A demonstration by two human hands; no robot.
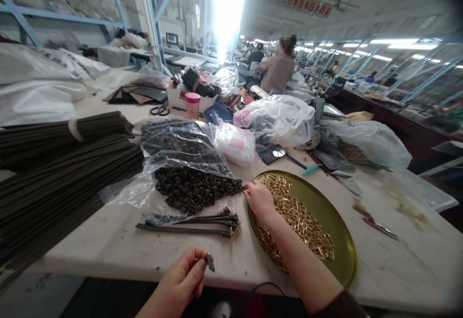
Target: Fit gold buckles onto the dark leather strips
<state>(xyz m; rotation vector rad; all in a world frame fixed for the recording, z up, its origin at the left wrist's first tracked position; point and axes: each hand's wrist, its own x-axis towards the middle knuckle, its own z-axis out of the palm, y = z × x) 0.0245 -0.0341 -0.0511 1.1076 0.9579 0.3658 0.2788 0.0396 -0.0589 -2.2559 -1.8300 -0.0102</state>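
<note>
My left hand point(184, 274) is at the table's near edge, fingers pinched on a dark strap end with a small gold buckle point(209, 260). My right hand point(257, 197) reaches forward over the rim of a round brass tray point(336, 221) holding several gold buckles point(300, 221). Its fingertips are pinched at the edge of a heap of small dark rings point(195, 190) that spills from a clear plastic bag point(181, 149); whether they hold anything is hidden. Several finished dark straps with gold ends point(195, 225) lie between my hands.
A thick stack of long dark strips point(61, 173) fills the left of the table. Plastic bags point(278, 118), a pink cup point(192, 105), black scissors point(159, 110), a teal-handled tool point(311, 168) and red snips point(379, 226) lie beyond. A person point(278, 67) works at a far table.
</note>
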